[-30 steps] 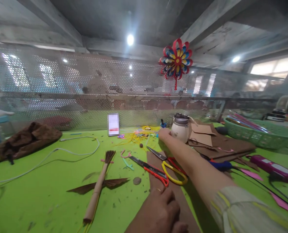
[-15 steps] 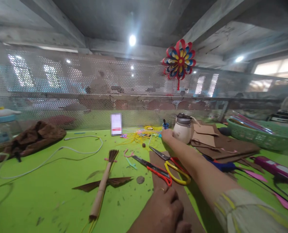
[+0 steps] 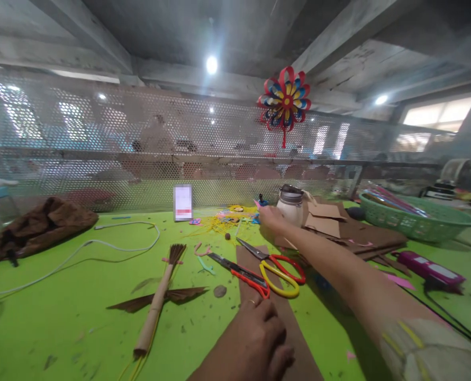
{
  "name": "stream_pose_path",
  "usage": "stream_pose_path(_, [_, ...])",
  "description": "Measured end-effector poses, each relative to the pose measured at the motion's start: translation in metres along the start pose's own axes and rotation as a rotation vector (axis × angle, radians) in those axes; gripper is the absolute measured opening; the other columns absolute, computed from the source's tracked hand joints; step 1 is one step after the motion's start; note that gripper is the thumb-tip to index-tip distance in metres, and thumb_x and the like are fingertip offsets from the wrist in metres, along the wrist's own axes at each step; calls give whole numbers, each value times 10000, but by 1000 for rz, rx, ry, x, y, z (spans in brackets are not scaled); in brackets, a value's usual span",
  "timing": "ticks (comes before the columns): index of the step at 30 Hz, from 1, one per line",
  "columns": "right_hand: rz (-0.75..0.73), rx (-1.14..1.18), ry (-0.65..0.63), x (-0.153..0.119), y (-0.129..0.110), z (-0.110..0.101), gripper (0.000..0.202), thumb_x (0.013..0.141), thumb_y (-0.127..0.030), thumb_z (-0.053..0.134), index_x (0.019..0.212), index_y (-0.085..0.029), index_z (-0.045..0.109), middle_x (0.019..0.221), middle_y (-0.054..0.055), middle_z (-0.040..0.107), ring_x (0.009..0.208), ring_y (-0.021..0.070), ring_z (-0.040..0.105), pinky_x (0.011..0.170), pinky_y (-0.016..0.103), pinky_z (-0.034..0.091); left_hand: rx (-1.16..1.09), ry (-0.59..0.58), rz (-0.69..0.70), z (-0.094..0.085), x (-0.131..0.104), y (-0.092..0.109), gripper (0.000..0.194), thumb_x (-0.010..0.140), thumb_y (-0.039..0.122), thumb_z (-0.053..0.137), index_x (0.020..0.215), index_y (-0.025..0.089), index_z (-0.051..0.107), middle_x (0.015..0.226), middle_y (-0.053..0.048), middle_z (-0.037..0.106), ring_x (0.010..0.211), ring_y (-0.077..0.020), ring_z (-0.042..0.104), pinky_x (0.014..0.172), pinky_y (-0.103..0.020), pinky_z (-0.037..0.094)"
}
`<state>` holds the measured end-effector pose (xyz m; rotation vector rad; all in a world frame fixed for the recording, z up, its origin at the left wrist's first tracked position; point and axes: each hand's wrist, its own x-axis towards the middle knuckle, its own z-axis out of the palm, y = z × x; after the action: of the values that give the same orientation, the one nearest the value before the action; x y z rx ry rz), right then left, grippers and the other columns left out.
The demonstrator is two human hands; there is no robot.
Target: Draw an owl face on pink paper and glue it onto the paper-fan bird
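My right hand [image 3: 273, 218] is stretched to the back of the table beside a cream jar with a dark lid [image 3: 290, 207]. Its fingers are closed, and a small pink paper strip [image 3: 256, 203] sticks out at the fingertips. In front, my left hand [image 3: 255, 338] rests with curled fingers over a brown paper strip [image 3: 287, 323]; what it holds, if anything, is hidden. Just beyond it lie a red-handled cutting tool with a dark blade [image 3: 241, 272] and scissors with one red and one yellow handle [image 3: 279, 270].
Left of centre lies a rolled brown paper figure [image 3: 156, 312] with folded wings. Yellow scraps [image 3: 227, 221], a phone-like white screen [image 3: 183, 203] and a white cable [image 3: 112, 243] lie farther off. To the right are brown sheets [image 3: 362, 233], a green basket [image 3: 418, 217] and a purple device [image 3: 429, 270].
The view has turned slightly right, shifting things leftward. A pink strip now shows at my right fingertips. The blue-handled tool beneath my right arm is now mostly hidden. My left hand stays curled.
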<state>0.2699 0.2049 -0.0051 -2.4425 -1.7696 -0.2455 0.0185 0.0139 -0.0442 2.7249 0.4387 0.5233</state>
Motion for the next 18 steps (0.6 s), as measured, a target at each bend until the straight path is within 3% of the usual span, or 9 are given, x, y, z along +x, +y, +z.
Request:
stream_pose_path(4, [-59,45,89,-16,17,-8,338,919,-331,591,1204,-149,584,1208,103,607,1027,217,623,860,420,533,-128,95,-45,-5,-2,3,136,876,127,496,812,161,610,899,-64,620,827,-173,550,709,-255,423])
stream_pose_path(7, [-68,105,187,-19,20,-20,326,926,-332,580,1199,-154,587,1201,99,611,1016,212,625,856,420,535,-180,173,-143,-7,-2,-1,180,903,141,442,812,156,598,829,-60,623,771,-174,549,682,-260,405])
stream_pose_path(13, [-198,302,431,-16,-21,-69,302,930,-338,573,1167,-153,599,1152,83,630,979,200,635,835,410,540,-292,216,-256,-12,0,-6,233,948,208,383,794,161,551,799,-54,604,740,-179,521,686,-282,375])
stream_pose_path(18, [-350,500,635,-64,-44,-102,224,954,-331,523,1000,-135,621,866,20,649,763,141,627,731,330,521,-390,264,-272,-11,0,-3,273,973,294,381,743,191,485,702,-4,521,656,-153,463,633,-271,345])
